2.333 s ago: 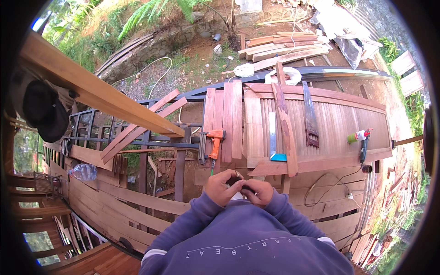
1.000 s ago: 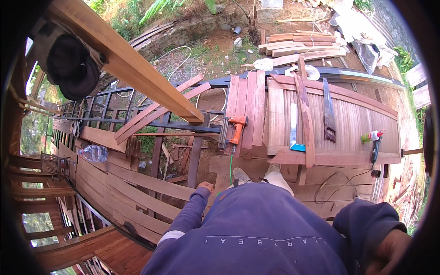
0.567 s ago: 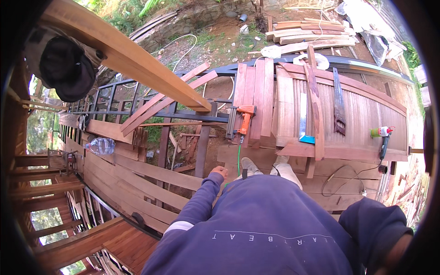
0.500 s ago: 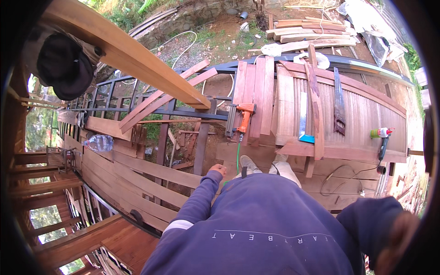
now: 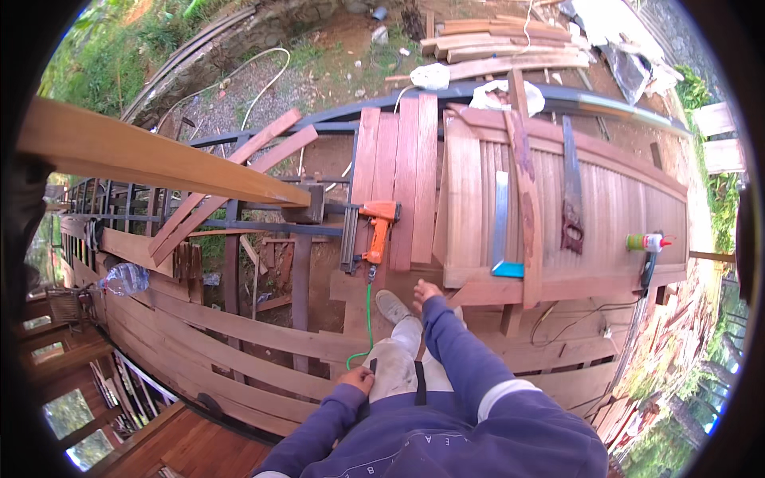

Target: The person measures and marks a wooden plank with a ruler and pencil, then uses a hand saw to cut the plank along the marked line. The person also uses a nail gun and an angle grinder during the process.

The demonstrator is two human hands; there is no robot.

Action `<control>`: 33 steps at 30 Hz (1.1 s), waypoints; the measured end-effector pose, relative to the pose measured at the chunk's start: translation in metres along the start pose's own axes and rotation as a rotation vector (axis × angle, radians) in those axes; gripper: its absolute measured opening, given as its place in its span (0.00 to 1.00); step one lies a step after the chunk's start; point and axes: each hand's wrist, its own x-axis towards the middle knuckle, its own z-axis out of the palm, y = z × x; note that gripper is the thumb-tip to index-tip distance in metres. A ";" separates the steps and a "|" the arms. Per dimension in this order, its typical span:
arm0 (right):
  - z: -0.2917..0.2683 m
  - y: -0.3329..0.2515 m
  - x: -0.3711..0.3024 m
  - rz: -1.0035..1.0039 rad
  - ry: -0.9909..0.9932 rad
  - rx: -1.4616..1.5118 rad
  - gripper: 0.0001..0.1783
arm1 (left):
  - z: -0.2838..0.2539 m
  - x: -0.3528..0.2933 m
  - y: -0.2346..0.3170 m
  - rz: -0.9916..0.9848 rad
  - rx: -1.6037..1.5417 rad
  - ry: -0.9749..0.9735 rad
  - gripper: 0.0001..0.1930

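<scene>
My left hand hangs beside my left thigh, fingers loosely bent, with nothing visible in it. In front of me my right hand reaches near the front edge of the slatted wooden panel, its fingers slightly apart and holding nothing. An orange nail gun lies on reddish boards ahead, its green air hose running down past my left leg. On the panel rest a try square with a blue stock, a handsaw, a rough wood strip and a glue bottle.
A thick timber beam juts in from the left. Gaps show between floor planks and dark metal framing. A clear plastic bottle sits at left. A cable loops on the right-hand planks; stacked lumber lies beyond.
My right hand has come from the far right to the front of my body. My left hand has dropped to my thigh. The view has shifted right; the person in a black cap is mostly out of sight.
</scene>
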 end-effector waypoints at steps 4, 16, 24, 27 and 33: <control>0.009 -0.010 0.049 -0.019 0.124 0.462 0.37 | 0.029 0.003 -0.003 0.112 0.157 -0.084 0.11; 0.024 -0.021 0.099 -0.174 0.055 1.026 0.35 | 0.025 -0.005 0.001 0.035 0.050 -0.010 0.07; 0.027 -0.009 0.069 -0.168 0.023 0.826 0.45 | 0.025 -0.001 0.002 -0.017 0.045 -0.066 0.11; 0.030 0.005 0.047 -0.118 0.027 0.828 0.43 | 0.023 -0.001 0.007 -0.041 0.065 -0.072 0.10; 0.018 0.069 0.007 -0.052 -0.218 1.019 0.19 | 0.026 0.022 -0.011 -0.089 -0.044 -0.130 0.13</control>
